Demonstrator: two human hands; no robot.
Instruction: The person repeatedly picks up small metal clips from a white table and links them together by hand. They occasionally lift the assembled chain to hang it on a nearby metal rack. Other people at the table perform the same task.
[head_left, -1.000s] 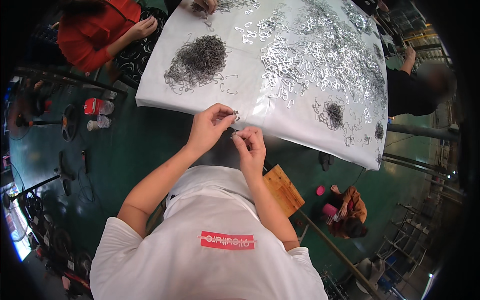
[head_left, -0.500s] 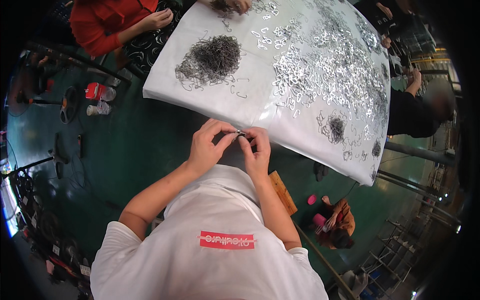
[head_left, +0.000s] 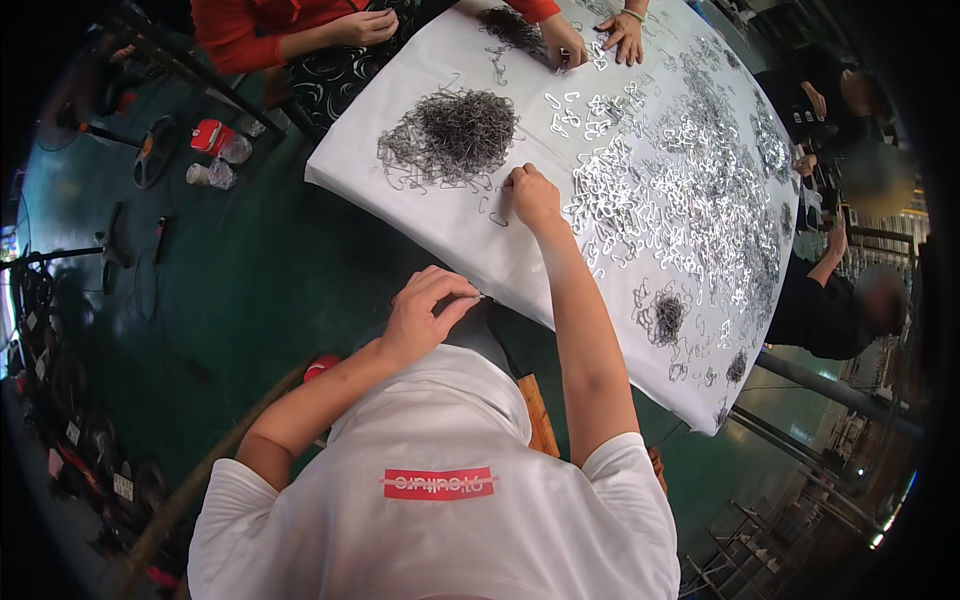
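Observation:
My left hand (head_left: 430,314) is in front of the table's near edge, its thumb and forefinger pinching a small metal piece (head_left: 482,296), mostly hidden by the fingertips. Stretched over the white-covered table (head_left: 440,222), my right hand (head_left: 536,197) has its fingers curled together beside a heap of dark wire hooks (head_left: 466,132). Whatever lies between those fingertips is too small to make out. A few loose dark hooks (head_left: 498,218) rest on the cover just left of that hand. Shiny S-shaped hooks (head_left: 620,195) spread across the table's middle, right of my right hand.
A co-worker's hand (head_left: 566,46) reaches among hooks at the far side, with another person's hand (head_left: 627,36) flat beside it. More people sit along the right side. Smaller hook heaps (head_left: 664,318) lie near the right edge. A wooden bench (head_left: 538,415) stands below the table.
My right hand has left my left hand and reached forward onto the table near the dark heap. My left hand stays by the table edge. The co-workers' hands have moved among the far hooks.

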